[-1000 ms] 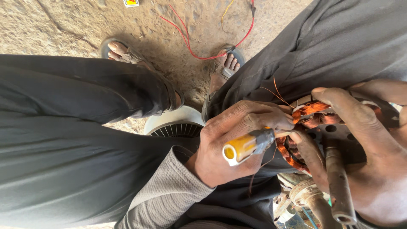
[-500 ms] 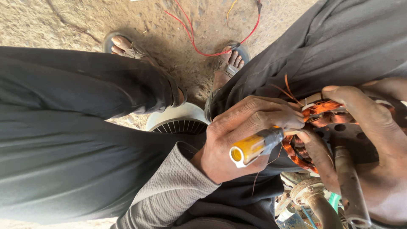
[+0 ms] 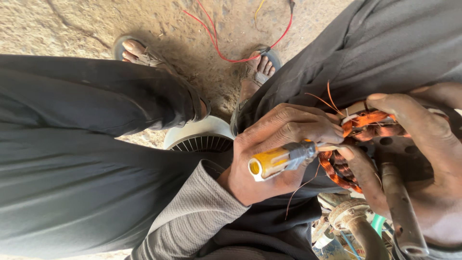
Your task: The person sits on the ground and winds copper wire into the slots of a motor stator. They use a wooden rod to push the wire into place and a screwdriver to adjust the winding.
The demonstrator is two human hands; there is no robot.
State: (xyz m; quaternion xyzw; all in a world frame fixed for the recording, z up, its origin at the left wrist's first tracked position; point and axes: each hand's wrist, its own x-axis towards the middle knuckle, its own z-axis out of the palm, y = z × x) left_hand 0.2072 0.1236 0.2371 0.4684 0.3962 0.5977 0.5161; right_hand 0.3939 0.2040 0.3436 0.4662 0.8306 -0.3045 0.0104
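Note:
My left hand [image 3: 284, 144], in a grey ribbed sleeve, grips a screwdriver with a yellow handle [image 3: 269, 162]; its tip points right into the copper windings [image 3: 337, 168] of a fan motor stator [image 3: 380, 139]. My right hand [image 3: 423, 159] clasps the stator from the right, thumb over the top and fingers underneath. A rusty metal shaft [image 3: 402, 207] sticks out of the motor toward the bottom. Thin orange wire ends [image 3: 322, 98] poke up from the coil.
My legs in dark trousers [image 3: 96, 144] fill the left and top right, with sandalled feet [image 3: 255, 72] on the dirt ground. A white ribbed fan housing [image 3: 199, 139] lies between the legs. Red wires [image 3: 216, 45] trail on the ground. Greasy parts [image 3: 346, 216] sit below the motor.
Both hands keep their grip on the screwdriver and the motor. The view has shifted slightly, and the screwdriver handle has barely moved.

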